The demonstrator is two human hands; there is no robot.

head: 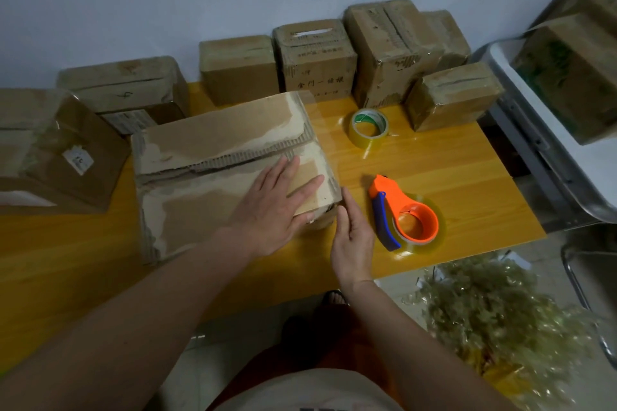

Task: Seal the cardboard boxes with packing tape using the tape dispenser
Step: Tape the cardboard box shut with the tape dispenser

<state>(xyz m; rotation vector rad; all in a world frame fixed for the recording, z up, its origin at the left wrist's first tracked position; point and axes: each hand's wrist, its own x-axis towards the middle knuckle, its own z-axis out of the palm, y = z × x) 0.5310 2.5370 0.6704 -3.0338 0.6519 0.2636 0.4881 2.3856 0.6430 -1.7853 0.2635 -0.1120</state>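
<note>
A worn cardboard box (207, 157) with torn paper along its top seam lies in the middle of the orange table (467, 177). My left hand (273, 207) rests flat on the box's top near its right end, fingers straight. My right hand (350, 237) touches the box's near right corner with straight fingers. An orange tape dispenser (405, 213) with a blue handle and a clear tape roll lies on the table just right of my right hand. A spare roll of clear tape (369, 128) stands farther back.
Several taped boxes (314, 60) line the wall behind; another box (50, 150) lies at the left. A metal chair (547, 143) with a box on it stands at the right. A heap of crumpled used tape (494, 317) lies on the floor.
</note>
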